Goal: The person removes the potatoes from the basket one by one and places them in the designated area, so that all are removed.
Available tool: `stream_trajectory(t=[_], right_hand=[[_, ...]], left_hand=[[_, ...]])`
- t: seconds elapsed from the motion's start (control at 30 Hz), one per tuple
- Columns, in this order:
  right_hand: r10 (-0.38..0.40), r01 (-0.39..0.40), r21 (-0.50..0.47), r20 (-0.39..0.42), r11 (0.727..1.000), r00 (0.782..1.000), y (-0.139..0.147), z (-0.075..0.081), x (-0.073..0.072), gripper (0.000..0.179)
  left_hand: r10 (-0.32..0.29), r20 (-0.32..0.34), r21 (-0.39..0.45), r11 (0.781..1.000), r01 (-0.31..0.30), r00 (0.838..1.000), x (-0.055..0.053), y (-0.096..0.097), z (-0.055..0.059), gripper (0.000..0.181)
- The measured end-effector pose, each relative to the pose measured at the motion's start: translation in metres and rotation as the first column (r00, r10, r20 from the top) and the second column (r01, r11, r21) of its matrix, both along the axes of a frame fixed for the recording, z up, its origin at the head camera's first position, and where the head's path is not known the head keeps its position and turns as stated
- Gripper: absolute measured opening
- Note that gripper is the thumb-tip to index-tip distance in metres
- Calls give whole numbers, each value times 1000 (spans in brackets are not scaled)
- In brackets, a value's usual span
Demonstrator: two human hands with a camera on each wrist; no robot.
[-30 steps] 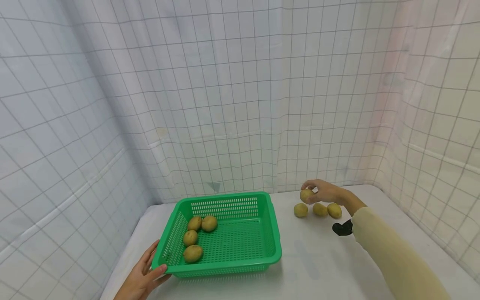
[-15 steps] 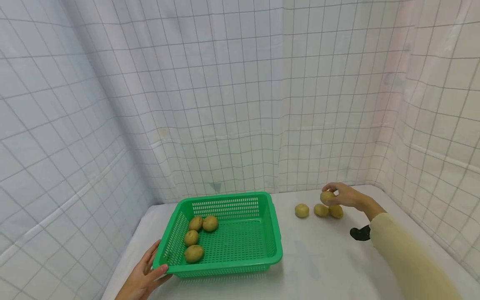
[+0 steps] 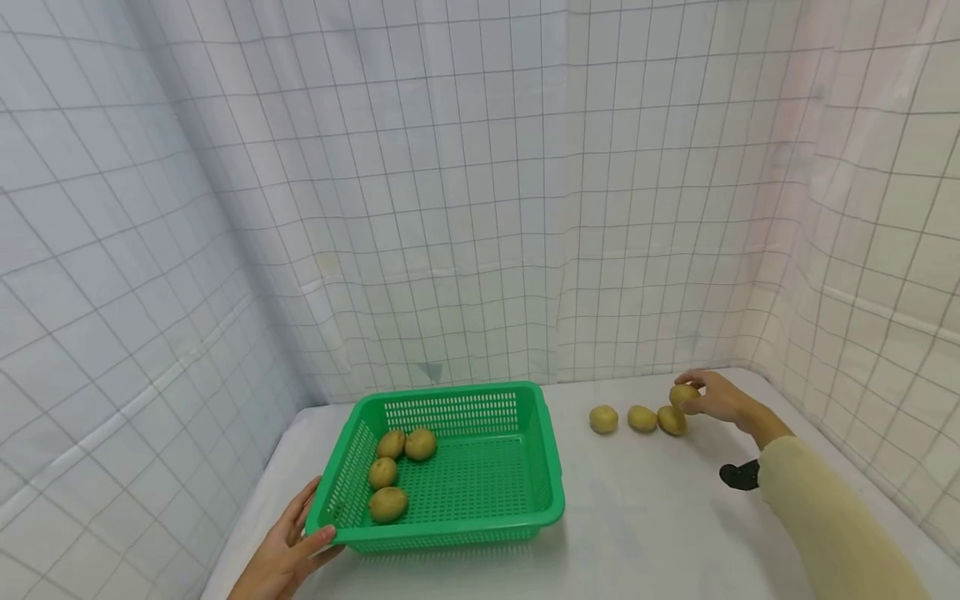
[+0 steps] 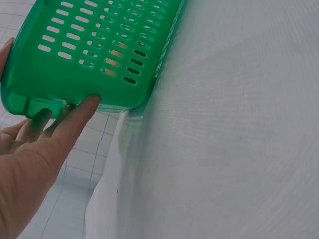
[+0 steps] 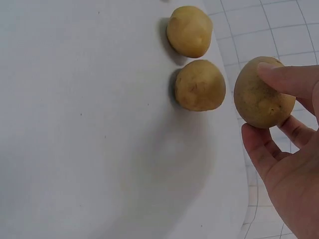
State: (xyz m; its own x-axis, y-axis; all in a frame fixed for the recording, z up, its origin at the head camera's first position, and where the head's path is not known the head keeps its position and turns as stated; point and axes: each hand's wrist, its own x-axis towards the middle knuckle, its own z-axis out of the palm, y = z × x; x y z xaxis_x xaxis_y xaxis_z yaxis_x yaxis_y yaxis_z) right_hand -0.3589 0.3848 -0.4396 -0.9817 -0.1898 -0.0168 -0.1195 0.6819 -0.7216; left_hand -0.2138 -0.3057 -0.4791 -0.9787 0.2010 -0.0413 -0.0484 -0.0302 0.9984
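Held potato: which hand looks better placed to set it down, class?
Probably the right hand: it holds the potato near three potatoes on the table, while the left hand holds the green plastic basket.

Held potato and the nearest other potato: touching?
Apart: the right wrist view shows a clear gap between the held potato and the nearest other potato.

White cloth-covered table [image 3: 622, 517]: plain
Green rectangular plastic basket [image 3: 480, 479]: bright, slot-patterned walls and floor
Four rounded potatoes [image 3: 388, 505] toward the basket's left edge: yellow-brown
Three rounded potatoes [image 3: 642, 419] toward the table's far edge: dull yellow
Round potato [image 5: 256, 102] nearest the table's far right corner: tan, speckled darker
Hanging sheet [image 3: 480, 208]: white, grey grid
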Motion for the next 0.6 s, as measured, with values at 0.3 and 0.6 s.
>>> stream_trajectory(t=[0.3, 0.6], right_hand=[[-36, 36, -14, -22, 999, 999, 22, -19, 7, 56], [-83, 83, 3, -16, 997, 996, 31, -30, 11, 55]], left_hand=[[5, 5, 0, 1000, -5, 1000, 1, 0, 2, 85], [11, 23, 2, 1000, -11, 1000, 0, 2, 2, 87]])
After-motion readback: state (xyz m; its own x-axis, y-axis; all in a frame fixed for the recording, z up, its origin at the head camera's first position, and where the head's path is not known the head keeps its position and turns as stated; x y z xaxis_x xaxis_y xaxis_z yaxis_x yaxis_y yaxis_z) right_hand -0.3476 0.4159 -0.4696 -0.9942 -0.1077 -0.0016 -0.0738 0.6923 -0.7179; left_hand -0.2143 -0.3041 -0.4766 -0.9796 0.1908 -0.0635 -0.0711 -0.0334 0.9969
